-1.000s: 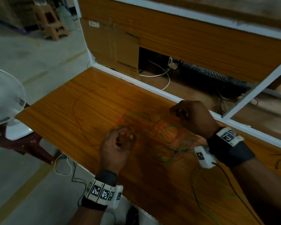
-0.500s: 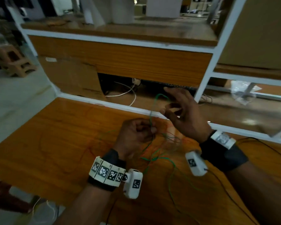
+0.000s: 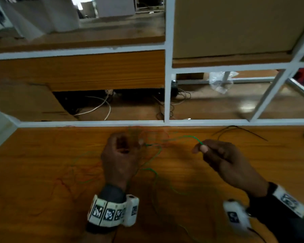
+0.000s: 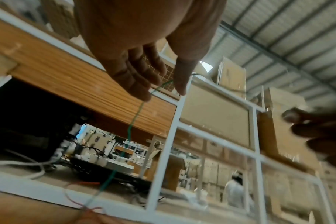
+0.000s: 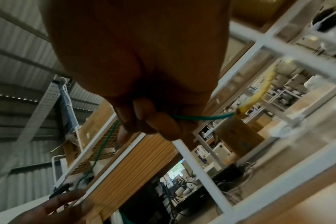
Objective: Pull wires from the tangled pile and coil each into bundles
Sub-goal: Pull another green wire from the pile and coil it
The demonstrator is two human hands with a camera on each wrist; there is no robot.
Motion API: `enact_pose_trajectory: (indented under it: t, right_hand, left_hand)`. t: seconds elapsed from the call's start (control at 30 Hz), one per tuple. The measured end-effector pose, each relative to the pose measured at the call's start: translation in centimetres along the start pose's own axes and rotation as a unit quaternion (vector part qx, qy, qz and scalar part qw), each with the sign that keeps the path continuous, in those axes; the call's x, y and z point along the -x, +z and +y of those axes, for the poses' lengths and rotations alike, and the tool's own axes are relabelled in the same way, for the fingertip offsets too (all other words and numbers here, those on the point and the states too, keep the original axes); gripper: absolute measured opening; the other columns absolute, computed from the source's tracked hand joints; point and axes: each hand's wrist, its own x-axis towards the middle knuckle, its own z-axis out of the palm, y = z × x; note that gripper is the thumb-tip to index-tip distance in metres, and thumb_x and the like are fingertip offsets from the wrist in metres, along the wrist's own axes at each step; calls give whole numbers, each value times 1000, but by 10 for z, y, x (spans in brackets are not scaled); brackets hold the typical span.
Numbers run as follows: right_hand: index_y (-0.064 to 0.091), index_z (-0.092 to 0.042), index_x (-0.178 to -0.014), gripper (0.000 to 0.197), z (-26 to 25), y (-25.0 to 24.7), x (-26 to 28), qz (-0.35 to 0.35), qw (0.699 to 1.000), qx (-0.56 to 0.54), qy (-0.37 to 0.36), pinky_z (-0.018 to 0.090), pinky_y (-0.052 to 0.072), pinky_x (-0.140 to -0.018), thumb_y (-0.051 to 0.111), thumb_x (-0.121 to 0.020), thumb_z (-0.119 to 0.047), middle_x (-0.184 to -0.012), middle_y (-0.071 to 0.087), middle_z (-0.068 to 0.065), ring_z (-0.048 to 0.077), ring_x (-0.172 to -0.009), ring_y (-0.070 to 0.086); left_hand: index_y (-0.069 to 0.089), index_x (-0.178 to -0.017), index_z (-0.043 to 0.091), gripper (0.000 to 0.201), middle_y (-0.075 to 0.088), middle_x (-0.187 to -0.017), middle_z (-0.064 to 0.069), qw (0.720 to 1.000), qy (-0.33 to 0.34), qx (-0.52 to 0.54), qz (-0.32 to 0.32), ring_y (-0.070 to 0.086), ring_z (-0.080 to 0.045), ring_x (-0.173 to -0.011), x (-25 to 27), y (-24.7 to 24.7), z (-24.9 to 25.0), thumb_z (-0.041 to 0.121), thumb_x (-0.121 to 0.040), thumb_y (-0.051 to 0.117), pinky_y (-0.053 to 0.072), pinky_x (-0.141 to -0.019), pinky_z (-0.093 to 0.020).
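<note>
While the right hand (image 3: 223, 158) pinches the green wire (image 3: 188, 137), the left hand (image 3: 121, 155) stays spread above the worktop (image 3: 42, 172).

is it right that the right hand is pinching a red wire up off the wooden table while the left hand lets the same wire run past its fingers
Not quite: the wire in the right hand grip is green, not red, as the right wrist view shows plainly. The rest holds: it is raised off the wooden table, and the same wire runs past the left hand fingers.
</note>
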Motion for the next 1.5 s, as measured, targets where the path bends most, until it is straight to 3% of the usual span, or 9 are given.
enact_pose_trajectory:
  t: [0.1,0.2,0.43,0.6,0.7,0.87,1.03,1.17,1.5]
  right_hand:
    - [74,-5,-99,28,8,-34,25,-1,999,-26,28,18,28,-50,51,-101,-20,-55,41,-10,3,-48,33]
    - [73,-3,-100,27,28,-44,37,20,996,-69,48,23,25,-48,52,-102,-19,-56,38,-5,9,-49,31]
    - [74,-39,-100,27,94,-102,55,146,973,155,86,42,44,-52,49,-101,-47,-67,62,-3,24,-58,58]
    - [63,-12,-139,49,118,-101,75,114,865,474,117,58,51,-91,67,-94,-33,-130,65,18,44,-119,52]
    - [70,-14,-129,43,84,-63,69,113,913,393,16,51,48,-100,58,-98,-43,-127,69,8,35,-125,52]
    - [77,-21,-100,17,66,-11,45,28,942,326,-72,35,56,-84,64,-92,-29,-94,77,-3,20,-104,62]
    - [73,-23,-85,16,53,-33,38,67,950,293,-80,20,28,-69,62,-91,-13,-83,59,-20,13,-90,52]
    - [64,-30,-80,30,41,-63,42,118,965,228,-54,25,41,-73,69,-93,-3,-92,62,-27,13,-97,57]
    - [67,-30,-76,25,42,-100,63,189,960,203,32,15,40,-73,69,-94,-12,-87,68,-16,-2,-93,60]
  left_hand:
    - [49,-137,34,76,45,-143,8,969,133,-164,-128,42,-18,-134,-9,8,-20,38,-72,88,39,-108,-36]
    - [68,-118,28,30,60,-134,2,917,115,-231,-303,54,-17,-122,-9,35,-26,26,-89,73,40,-95,-17]
    - [80,-86,31,24,75,-90,22,963,28,-87,-253,68,5,-86,-2,31,-42,7,-84,76,52,-71,-23]
    - [80,-96,16,18,76,-93,4,943,187,-142,-236,66,-6,-86,34,66,-14,24,-88,65,56,-82,-25]
    - [80,-87,20,14,77,-84,3,912,251,-165,-278,63,-8,-85,58,102,-7,27,-82,69,33,-87,2]
    - [78,-98,26,20,77,-95,7,906,262,-202,-263,70,-7,-83,69,126,-6,33,-89,61,42,-83,-14]
    - [75,-102,22,14,71,-97,17,874,322,-130,-340,55,22,-85,41,114,-3,22,-88,73,42,-77,0]
    - [71,-100,36,14,63,-94,31,910,196,-120,-346,60,18,-84,20,106,-1,25,-90,72,44,-70,-1]
    - [73,-96,33,16,75,-98,10,961,16,-61,-268,69,-1,-89,-13,85,-40,20,-87,74,55,-78,-20]
